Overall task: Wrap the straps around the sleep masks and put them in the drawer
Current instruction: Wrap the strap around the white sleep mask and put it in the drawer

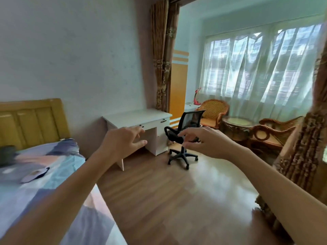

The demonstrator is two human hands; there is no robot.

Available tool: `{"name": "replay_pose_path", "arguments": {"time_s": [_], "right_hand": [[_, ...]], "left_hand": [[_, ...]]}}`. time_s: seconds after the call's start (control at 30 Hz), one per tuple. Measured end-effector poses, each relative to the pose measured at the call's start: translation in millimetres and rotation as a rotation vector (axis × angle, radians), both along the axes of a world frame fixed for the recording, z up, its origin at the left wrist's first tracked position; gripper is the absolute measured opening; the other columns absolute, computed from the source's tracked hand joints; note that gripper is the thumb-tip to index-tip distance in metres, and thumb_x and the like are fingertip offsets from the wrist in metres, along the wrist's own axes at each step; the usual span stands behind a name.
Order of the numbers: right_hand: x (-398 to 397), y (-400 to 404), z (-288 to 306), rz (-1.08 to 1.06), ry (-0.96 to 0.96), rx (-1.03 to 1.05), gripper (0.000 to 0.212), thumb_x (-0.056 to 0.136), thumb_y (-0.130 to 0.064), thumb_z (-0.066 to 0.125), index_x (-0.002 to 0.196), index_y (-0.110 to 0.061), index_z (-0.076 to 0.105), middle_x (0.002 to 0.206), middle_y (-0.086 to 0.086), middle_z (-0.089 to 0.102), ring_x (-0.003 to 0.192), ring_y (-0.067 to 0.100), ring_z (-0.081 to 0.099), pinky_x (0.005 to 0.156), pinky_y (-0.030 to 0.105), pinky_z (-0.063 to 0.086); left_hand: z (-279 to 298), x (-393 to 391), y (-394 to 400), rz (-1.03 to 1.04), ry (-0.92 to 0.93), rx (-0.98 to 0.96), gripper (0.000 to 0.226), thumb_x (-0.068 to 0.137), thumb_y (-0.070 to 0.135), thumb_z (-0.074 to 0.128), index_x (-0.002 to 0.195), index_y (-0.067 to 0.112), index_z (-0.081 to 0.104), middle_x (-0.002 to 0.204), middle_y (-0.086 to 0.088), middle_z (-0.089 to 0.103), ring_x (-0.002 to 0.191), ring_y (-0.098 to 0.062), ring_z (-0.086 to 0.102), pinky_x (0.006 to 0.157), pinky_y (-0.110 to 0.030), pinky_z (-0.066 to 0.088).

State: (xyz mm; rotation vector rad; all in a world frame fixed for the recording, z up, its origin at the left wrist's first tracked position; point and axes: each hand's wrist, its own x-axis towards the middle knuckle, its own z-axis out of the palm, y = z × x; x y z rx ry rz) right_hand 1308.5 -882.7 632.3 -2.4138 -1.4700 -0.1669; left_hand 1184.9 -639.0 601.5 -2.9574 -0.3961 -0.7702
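A bed with a yellow wooden headboard fills the lower left, covered by a sheet in blocks of blue, pink and purple. On the sheet lies a pale sleep mask with a dark edge, near the middle of the visible part. A dark, blurred object sits at the left edge near the headboard. A white desk with closed drawers stands on the wooden floor against the wall, its top bare.

No legible text, label, brand, number or sign is observed anywhere in the head view. The frame is motion-blurred, and any fine print on small surfaces cannot be resolved.
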Motion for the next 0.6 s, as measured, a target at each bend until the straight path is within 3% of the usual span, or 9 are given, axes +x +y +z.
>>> {"name": "replay_pose_path", "arguments": {"time_s": [0.17,0.3,0.4,0.6], "right_hand": [[87,62,16,0.148,0.022,0.052,0.028,0.090,-0.046,0.054,0.117,-0.040,0.057,0.105,-0.017,0.067,0.095,0.001,0.061,0.084,0.029,0.050],[142,136,11,0.319,0.035,0.060,0.029,0.089,-0.048,0.053,0.116,-0.040,0.058,0.104,-0.016,0.067,0.099,0.003,0.061,0.087,0.033,0.050],[190,196,-1,0.457,-0.012,0.005,0.028,0.089,-0.048,0.052,0.115,-0.043,0.057,0.106,-0.019,0.066,0.102,0.004,0.059,0.089,0.037,0.048],[298,293,-14,0.657,0.007,-0.058,0.025,0.086,-0.052,0.051,0.110,-0.047,0.056,0.100,-0.022,0.065,0.099,0.002,0.060,0.080,0.030,0.044]], "left_hand": [[5,46,48,0.158,-0.011,-0.008,0.043,0.087,0.057,0.052,0.124,0.034,0.053,0.108,0.017,0.065,0.098,-0.011,0.064,0.072,-0.026,0.041],[2,72,82,0.279,-0.011,-0.017,0.043,0.089,0.055,0.052,0.124,0.030,0.054,0.104,0.014,0.067,0.084,-0.010,0.061,0.072,-0.027,0.047],[-12,95,113,0.379,-0.016,-0.030,0.050,0.085,0.063,0.045,0.121,0.031,0.055,0.102,0.013,0.068,0.088,-0.013,0.065,0.078,-0.033,0.054],[-34,155,166,0.667,-0.001,-0.049,0.045,0.086,0.063,0.044,0.118,0.034,0.056,0.099,0.015,0.066,0.092,-0.011,0.062,0.076,-0.031,0.051]]}}
